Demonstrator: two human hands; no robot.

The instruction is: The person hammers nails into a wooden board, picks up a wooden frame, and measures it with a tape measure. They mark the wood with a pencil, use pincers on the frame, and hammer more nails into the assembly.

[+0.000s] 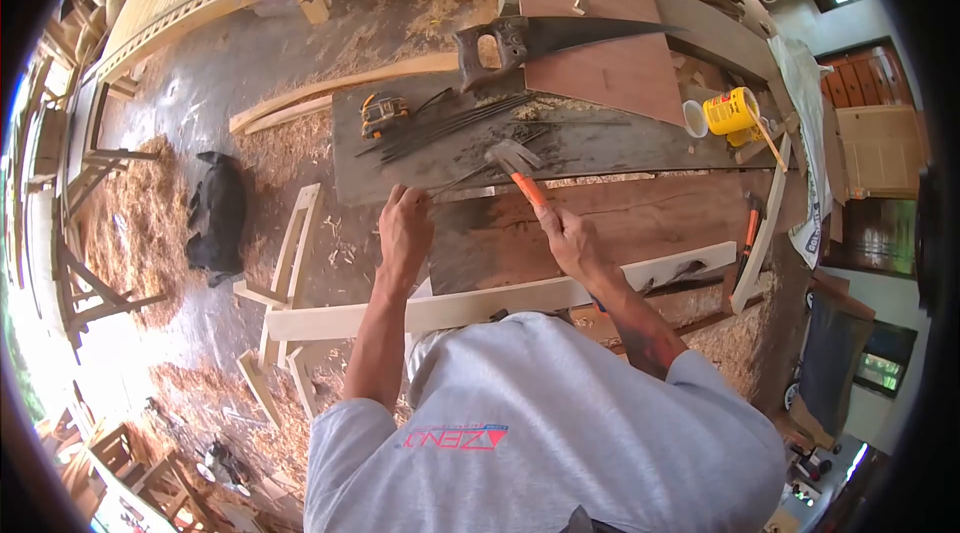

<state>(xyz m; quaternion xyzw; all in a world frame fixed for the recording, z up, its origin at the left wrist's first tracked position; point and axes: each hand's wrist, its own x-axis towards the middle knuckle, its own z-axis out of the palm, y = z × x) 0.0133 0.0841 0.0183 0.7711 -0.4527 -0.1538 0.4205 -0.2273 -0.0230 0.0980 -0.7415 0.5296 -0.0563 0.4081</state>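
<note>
My right hand (568,238) grips the orange handle of a hammer (520,169), whose grey head hangs over the dark workbench board (600,148). My left hand (404,230) pinches a thin metal rod or long nail (455,180) that points toward the hammer head. Just beyond lies a bundle of several thin dark rods (450,123). Below my hands a pale wooden slat (470,308) runs across the bench.
A handsaw (545,37) lies on a reddish plywood sheet (600,13). A tape measure (383,114) rests at the board's left end; a yellow glue bottle (732,113) stands at right. Sawdust, pale wooden frames and a dark animal (216,215) cover the floor at left.
</note>
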